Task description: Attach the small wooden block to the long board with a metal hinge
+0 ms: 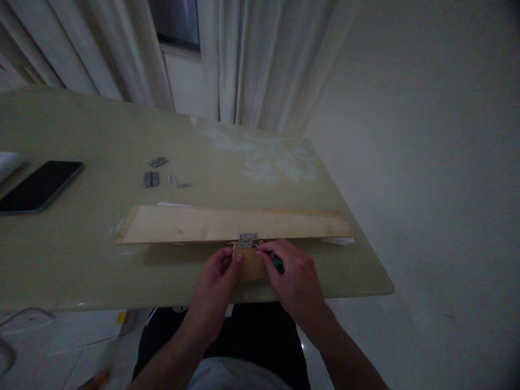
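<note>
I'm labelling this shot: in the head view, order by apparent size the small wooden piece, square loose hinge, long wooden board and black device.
1. Long wooden board
2. Black device
3. Small wooden piece, partly covered
4. Square loose hinge

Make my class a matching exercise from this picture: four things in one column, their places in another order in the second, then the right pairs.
Things
1. Black-screened rectangular device
2. Tool with a dark green handle
3. Small tan wooden block
4. Small silver metal screws

Places
A. Held by the left hand
B. Just right of a flat grey metal hinge lying loose
C. At the left edge of the picture
D. In the right hand

Right pairs: 1-C, 2-D, 3-A, 4-B
</note>
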Demonstrator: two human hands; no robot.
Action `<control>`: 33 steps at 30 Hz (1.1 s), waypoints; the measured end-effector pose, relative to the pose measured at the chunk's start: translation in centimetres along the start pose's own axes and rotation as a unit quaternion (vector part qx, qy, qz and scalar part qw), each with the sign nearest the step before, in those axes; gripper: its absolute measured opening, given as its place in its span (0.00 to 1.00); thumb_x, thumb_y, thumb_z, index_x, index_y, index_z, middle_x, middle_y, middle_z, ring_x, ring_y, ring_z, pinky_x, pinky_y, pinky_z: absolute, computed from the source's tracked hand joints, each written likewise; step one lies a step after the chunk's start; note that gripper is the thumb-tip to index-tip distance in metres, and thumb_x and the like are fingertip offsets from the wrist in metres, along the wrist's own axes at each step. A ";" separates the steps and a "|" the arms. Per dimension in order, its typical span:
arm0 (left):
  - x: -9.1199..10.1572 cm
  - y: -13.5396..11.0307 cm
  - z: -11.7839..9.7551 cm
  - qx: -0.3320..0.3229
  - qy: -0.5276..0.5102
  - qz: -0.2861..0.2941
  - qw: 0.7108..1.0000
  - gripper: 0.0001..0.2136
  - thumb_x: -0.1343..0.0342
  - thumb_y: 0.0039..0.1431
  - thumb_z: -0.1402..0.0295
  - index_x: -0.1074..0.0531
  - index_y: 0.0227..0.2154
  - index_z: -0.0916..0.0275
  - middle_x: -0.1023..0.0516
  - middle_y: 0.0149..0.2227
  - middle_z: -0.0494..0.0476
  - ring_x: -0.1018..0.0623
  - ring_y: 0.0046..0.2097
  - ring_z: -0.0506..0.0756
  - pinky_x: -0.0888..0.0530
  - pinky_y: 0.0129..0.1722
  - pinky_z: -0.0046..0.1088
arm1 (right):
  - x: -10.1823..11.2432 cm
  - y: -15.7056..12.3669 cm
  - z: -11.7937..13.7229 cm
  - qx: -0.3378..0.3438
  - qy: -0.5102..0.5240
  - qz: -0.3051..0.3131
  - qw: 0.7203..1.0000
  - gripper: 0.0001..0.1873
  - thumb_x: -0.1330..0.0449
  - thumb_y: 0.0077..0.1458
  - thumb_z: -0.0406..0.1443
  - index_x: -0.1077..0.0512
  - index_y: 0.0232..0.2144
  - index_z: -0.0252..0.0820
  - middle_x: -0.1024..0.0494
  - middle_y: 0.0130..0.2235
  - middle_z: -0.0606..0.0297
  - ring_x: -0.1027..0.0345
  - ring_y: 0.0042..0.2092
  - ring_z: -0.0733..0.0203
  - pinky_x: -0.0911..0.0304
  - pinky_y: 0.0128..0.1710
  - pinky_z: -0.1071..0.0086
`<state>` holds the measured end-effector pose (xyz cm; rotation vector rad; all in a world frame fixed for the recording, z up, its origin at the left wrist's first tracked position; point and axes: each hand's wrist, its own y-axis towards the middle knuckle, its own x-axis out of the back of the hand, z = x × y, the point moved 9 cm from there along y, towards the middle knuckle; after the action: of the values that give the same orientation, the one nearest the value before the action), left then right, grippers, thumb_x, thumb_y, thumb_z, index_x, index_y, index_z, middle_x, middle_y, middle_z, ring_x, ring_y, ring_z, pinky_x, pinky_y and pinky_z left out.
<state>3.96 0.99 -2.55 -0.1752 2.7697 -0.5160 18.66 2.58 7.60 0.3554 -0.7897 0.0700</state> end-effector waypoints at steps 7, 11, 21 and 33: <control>-0.3 -0.3 -0.2 -0.020 -0.014 0.003 1.000 0.22 0.32 0.53 0.49 0.24 0.41 0.63 0.15 0.42 0.62 0.19 0.43 0.60 0.26 0.43 0.32 | -0.1 1.7 0.0 -0.017 0.015 0.007 1.000 0.03 0.35 0.63 0.32 0.22 0.36 0.45 0.15 0.37 0.67 0.21 0.40 0.60 0.32 0.43 0.68; -0.3 -0.4 0.2 -0.023 -0.017 -0.009 1.000 0.21 0.34 0.57 0.50 0.25 0.43 0.63 0.16 0.43 0.62 0.19 0.44 0.60 0.27 0.45 0.33 | -0.2 2.1 -0.7 -0.049 0.058 0.015 0.997 0.03 0.34 0.62 0.32 0.21 0.35 0.46 0.15 0.36 0.69 0.21 0.39 0.62 0.33 0.42 0.70; -0.3 -0.4 0.3 -0.030 -0.022 -0.012 0.999 0.21 0.33 0.56 0.50 0.24 0.42 0.62 0.16 0.43 0.61 0.18 0.44 0.60 0.26 0.44 0.33 | -0.7 2.0 -2.8 -0.111 0.127 0.021 0.985 0.03 0.33 0.59 0.36 0.20 0.32 0.45 0.16 0.34 0.68 0.24 0.37 0.61 0.34 0.41 0.68; -0.2 -0.5 0.5 -0.028 -0.018 -0.015 0.999 0.24 0.33 0.56 0.48 0.24 0.45 0.62 0.16 0.45 0.62 0.19 0.46 0.60 0.25 0.46 0.33 | -1.1 1.9 -2.9 -0.129 0.188 0.029 0.973 0.06 0.32 0.58 0.40 0.20 0.36 0.44 0.18 0.33 0.66 0.25 0.37 0.61 0.33 0.41 0.67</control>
<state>4.36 0.39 -2.74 -0.2375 2.7527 -0.4385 19.44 5.42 5.48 0.0673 -0.4253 0.0854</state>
